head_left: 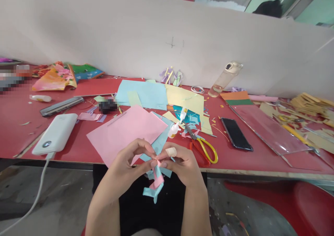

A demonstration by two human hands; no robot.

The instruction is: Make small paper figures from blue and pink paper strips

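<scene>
Both hands up front, over the lap at the near edge of the red desk [18, 124]. Left hand [127, 161]: grip closed, thumb and index pinching the top end of a folded pink-and-blue paper strip [158, 181]. Right hand [184, 163]: same, thumb and index pressed together on that same end, fingertips of both hands meeting there. Adhesive bandage [171, 152] on a right-hand finger. Strip hangs down from the pinch, pink and blue sections crossing, lower blue end bent out toward the left; off the desk, in the air.

Pink paper sheet [122, 131] lies just beyond left hand, partly covered by it. Behind it, light-blue sheet [153, 96], then pale-yellow sheet [194, 98] to its right. Two small white glue bottles, one [183, 114] farther back, one [173, 130] nearer, beyond right hand. Scissors [193, 134] with red and yellow handles just beside them, handles toward the person; small paper scraps around.

Right side: black smartphone [236, 133] flat, then a clear folder [273, 128]. Clear water bottle [224, 79] farther back, leaning in view, near the white partition [104, 30]. Left side: white power bank [56, 133], cable [39, 190] plugged in and dropping over the edge
</scene>
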